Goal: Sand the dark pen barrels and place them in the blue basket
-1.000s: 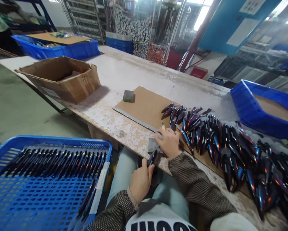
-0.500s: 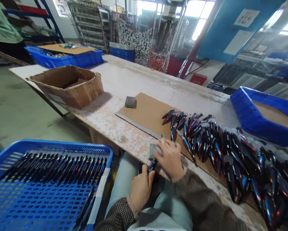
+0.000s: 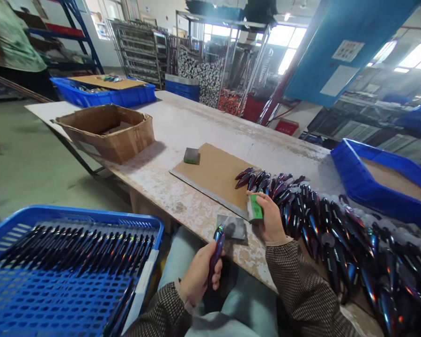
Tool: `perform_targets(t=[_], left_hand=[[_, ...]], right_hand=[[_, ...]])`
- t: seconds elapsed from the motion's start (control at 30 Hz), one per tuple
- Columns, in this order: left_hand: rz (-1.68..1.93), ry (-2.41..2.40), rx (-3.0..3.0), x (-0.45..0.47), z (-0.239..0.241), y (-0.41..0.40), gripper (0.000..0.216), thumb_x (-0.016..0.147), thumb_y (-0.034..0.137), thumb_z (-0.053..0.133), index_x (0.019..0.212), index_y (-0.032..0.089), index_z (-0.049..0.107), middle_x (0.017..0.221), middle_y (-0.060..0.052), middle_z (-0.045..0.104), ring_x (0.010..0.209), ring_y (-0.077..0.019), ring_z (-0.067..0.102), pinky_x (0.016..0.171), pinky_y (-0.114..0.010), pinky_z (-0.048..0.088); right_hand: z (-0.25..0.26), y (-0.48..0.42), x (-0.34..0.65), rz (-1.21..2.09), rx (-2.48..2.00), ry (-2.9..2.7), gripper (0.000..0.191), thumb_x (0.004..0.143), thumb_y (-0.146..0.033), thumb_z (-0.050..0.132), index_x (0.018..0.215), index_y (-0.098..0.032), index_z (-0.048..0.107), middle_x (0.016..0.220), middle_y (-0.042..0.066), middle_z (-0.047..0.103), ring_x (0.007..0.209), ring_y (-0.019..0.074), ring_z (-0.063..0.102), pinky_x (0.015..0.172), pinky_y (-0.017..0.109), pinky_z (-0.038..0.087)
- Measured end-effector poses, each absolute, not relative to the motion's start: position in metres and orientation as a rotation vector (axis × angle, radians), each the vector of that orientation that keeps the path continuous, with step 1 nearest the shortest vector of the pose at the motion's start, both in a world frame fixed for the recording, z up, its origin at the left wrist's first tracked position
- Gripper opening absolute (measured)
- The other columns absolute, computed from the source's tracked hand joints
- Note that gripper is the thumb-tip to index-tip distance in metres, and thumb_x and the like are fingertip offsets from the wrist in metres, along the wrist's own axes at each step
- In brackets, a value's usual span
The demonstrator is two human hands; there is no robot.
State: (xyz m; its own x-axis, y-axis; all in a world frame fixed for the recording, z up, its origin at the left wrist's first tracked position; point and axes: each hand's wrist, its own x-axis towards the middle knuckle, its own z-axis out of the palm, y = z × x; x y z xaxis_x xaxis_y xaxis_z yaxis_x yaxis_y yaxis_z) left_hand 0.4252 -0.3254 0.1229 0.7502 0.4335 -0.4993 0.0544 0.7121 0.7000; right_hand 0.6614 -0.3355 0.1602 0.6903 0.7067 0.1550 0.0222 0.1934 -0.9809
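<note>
Gloss could let the dark lure, clamped between the fingers of the left hand near the table edge, slip and fall, while the right hand, its partly hidden fingers seemingly closed round a green block, might nudge the neighbouring pile.

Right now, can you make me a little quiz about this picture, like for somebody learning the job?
1. Which hand holds a green-faced block?
2. True or false: the cardboard box stands on the floor.
3. What colour is the basket at the lower left? A) red B) blue C) white

Key:
1. The right hand.
2. False; the cardboard box stands on the table.
3. B.
</note>
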Motion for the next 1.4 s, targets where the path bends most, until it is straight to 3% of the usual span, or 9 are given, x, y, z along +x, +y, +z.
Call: perform_targets(t=[0.07,0.17,0.3,0.43,0.53,0.83,1.1,1.23,1.4], left_hand=[[0.204,0.662,0.6,0.429,0.129,-0.324,0.058,0.085,0.075,0.049,0.097,0.018,0.054,0.053,0.01,0.041,0.038,-0.0056,0.026,0.037,-0.018,0.028],[0.149,0.63,0.421,0.435,0.134,-0.323,0.048,0.098,0.061,0.037,0.093,0.017,0.055,0.051,0.01,0.036,0.036,-0.0051,0.022,0.036,-0.017,0.023],[0.121,0.631,0.27,0.439,0.133,-0.323,0.05,0.104,0.052,0.022,0.088,0.017,0.054,0.048,0.01,0.029,0.034,-0.0052,0.018,0.034,-0.017,0.015],[0.129,0.634,0.232,0.441,0.133,-0.326,0.053,0.102,0.06,0.025,0.087,0.018,0.053,0.048,0.011,0.028,0.034,-0.0044,0.015,0.034,-0.016,0.013],[0.151,0.663,0.244,0.444,0.135,-0.329,0.052,0.1,0.063,0.03,0.086,0.019,0.052,0.047,0.011,0.029,0.034,-0.0043,0.013,0.033,-0.016,0.012],[0.168,0.736,0.285,0.447,0.139,-0.331,0.049,0.1,0.062,0.031,0.084,0.019,0.051,0.044,0.011,0.029,0.033,-0.0055,0.012,0.032,-0.018,0.01],[0.202,0.745,0.323,0.447,0.133,-0.336,0.051,0.093,0.07,0.043,0.084,0.02,0.051,0.043,0.012,0.031,0.033,-0.0048,0.013,0.032,-0.018,0.01],[0.215,0.751,0.353,0.447,0.125,-0.339,0.055,0.087,0.076,0.048,0.085,0.02,0.051,0.042,0.012,0.031,0.033,-0.0046,0.012,0.031,-0.018,0.01],[0.216,0.755,0.397,0.446,0.12,-0.342,0.063,0.076,0.084,0.053,0.087,0.021,0.051,0.042,0.013,0.029,0.034,-0.0047,0.012,0.03,-0.018,0.011]], right_hand=[[0.168,-0.344,0.662,0.702,-1.151,-0.574,0.034,0.082,-0.047,0.067,0.101,-0.02,0.068,0.114,0.008,0.068,0.09,0.0261,0.066,0.066,0.034,0.057],[0.172,-0.348,0.66,0.825,-1.075,-0.53,0.038,0.084,-0.052,0.064,0.103,-0.018,0.068,0.113,0.011,0.068,0.093,0.0281,0.067,0.069,0.037,0.059],[0.163,-0.34,0.66,0.707,-1.199,-0.639,0.037,0.086,-0.053,0.063,0.103,-0.02,0.065,0.112,0.009,0.068,0.088,0.0269,0.066,0.069,0.037,0.057],[0.149,-0.325,0.644,0.183,-1.618,-1.042,0.034,0.085,-0.051,0.066,0.097,-0.02,0.067,0.105,0.008,0.069,0.097,0.0284,0.062,0.088,0.043,0.047],[0.143,-0.318,0.617,-0.112,-1.776,-1.327,0.029,0.089,-0.047,0.061,0.098,-0.02,0.066,0.1,0.008,0.068,0.099,0.0294,0.059,0.093,0.045,0.04],[0.143,-0.308,0.618,-0.286,-1.879,-1.493,0.017,0.09,-0.036,0.061,0.094,-0.02,0.064,0.089,0.006,0.066,0.093,0.0266,0.057,0.086,0.039,0.035],[0.142,-0.312,0.623,-0.354,-1.9,-1.528,0.015,0.089,-0.035,0.064,0.091,-0.021,0.062,0.087,0.005,0.065,0.094,0.0272,0.056,0.086,0.039,0.034],[0.143,-0.314,0.619,-0.287,-1.803,-1.656,0.017,0.09,-0.037,0.064,0.097,-0.022,0.062,0.097,0.006,0.065,0.102,0.0277,0.055,0.093,0.041,0.033],[0.145,-0.312,0.62,-0.341,-1.897,-1.582,0.015,0.089,-0.036,0.065,0.092,-0.021,0.063,0.086,0.005,0.063,0.093,0.0263,0.055,0.086,0.038,0.034]])
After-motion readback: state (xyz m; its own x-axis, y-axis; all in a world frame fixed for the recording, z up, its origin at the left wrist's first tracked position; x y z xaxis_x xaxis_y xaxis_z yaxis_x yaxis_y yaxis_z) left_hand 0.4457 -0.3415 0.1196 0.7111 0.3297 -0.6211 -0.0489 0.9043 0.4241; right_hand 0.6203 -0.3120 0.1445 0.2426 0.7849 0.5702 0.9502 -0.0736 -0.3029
